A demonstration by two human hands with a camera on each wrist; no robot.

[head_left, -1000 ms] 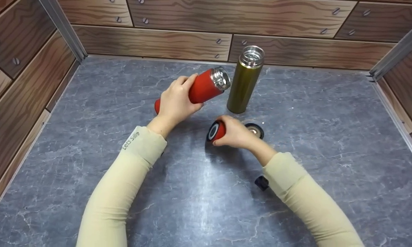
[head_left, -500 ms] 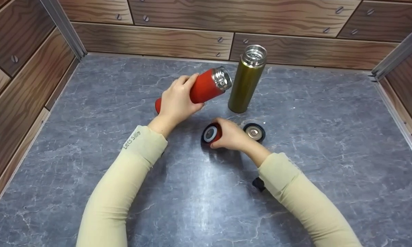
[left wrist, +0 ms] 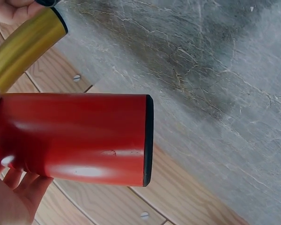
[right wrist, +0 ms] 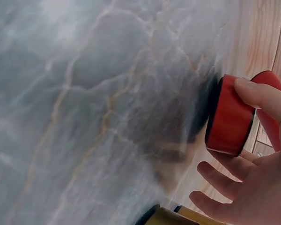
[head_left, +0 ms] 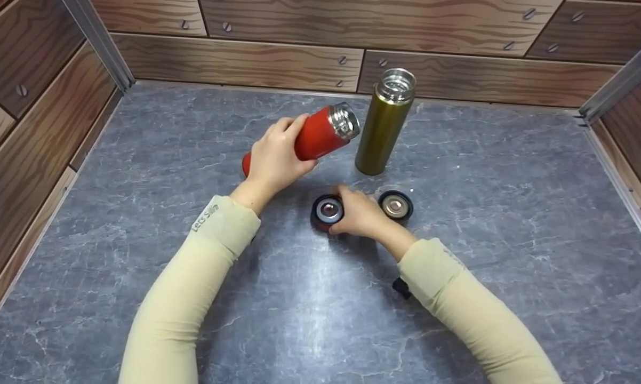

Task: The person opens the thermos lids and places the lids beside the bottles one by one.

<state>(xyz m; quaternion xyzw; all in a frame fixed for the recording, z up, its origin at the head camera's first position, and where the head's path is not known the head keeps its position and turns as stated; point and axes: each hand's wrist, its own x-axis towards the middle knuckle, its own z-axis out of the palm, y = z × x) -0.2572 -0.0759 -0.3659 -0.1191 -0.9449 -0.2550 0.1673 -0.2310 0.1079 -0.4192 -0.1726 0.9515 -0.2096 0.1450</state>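
My left hand [head_left: 275, 157] grips a red thermos bottle [head_left: 320, 134] around its body. The bottle leans with its lidless steel mouth up to the right, and its black-edged base shows in the left wrist view. In my right hand [head_left: 360, 214] a red lid [right wrist: 230, 117] is pinched between thumb and fingers, down at the tabletop with its round inner side facing up. The other fingers of that hand are spread, as the right wrist view shows. An olive-gold thermos bottle [head_left: 383, 133], also lidless, stands upright just right of the red bottle's mouth.
A second lid [head_left: 396, 205] lies inner side up on the grey marbled tabletop [head_left: 512, 213], close beside the right hand. Wood-patterned panels [head_left: 235, 64] wall off the back and both sides. A small black object [head_left: 401, 288] shows at the right sleeve.
My right hand has lowered the red lid slightly leftward and turned it from tilted to flat, inner side up. The second lid has come into fuller view. The left hand and red bottle stay put.
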